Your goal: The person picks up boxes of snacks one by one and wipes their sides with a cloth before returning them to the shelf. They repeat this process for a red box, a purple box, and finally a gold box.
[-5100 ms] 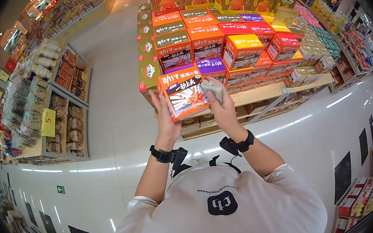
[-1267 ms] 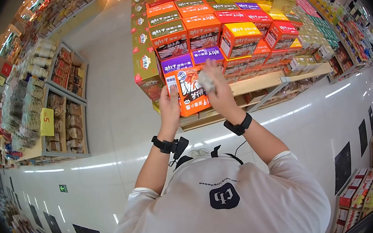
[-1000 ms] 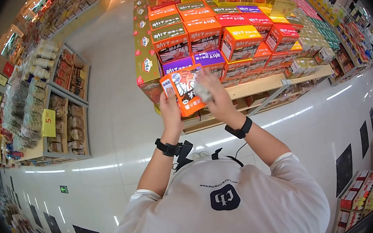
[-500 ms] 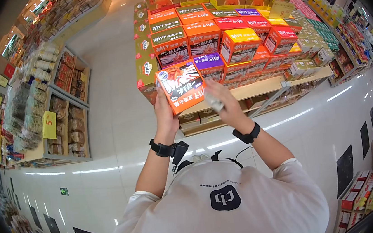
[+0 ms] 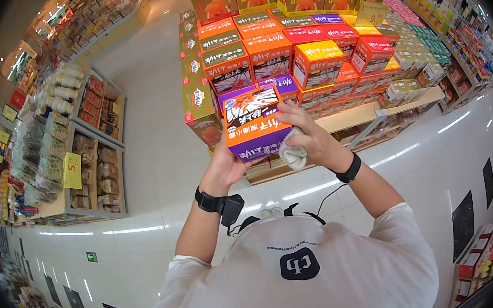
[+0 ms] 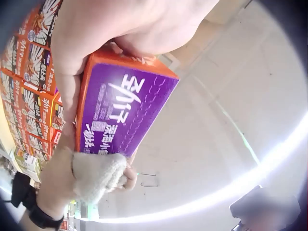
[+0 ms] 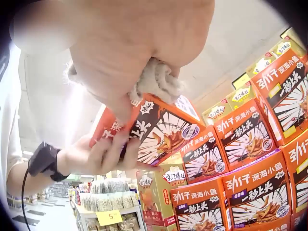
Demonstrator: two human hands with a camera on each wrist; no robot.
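An orange and purple snack box [image 5: 255, 120] is held up before the display, its purple side tilted toward me. My left hand [image 5: 223, 165] grips it at the lower left, and in the right wrist view the left fingers [image 7: 113, 151] curl around its side. My right hand [image 5: 317, 140] holds a crumpled whitish cloth [image 5: 293, 152] while its fingers touch the box's right side. In the left wrist view the cloth [image 6: 98, 175] lies at the end of the purple face [image 6: 122, 113]. The cloth [image 7: 156, 81] shows under the right palm in the right wrist view.
Stacked orange boxes [image 5: 272, 55] fill the display in front, with gold boxes [image 5: 215, 1] along the back and left side. A wooden shelf edge [image 5: 351, 120] runs below. Left stands a shelf unit of bagged goods with a yellow price sign [image 5: 71, 170].
The box has turned in my hands, bringing its purple side into view. My right hand with the cloth, moving across the box earlier, is now at its right side.
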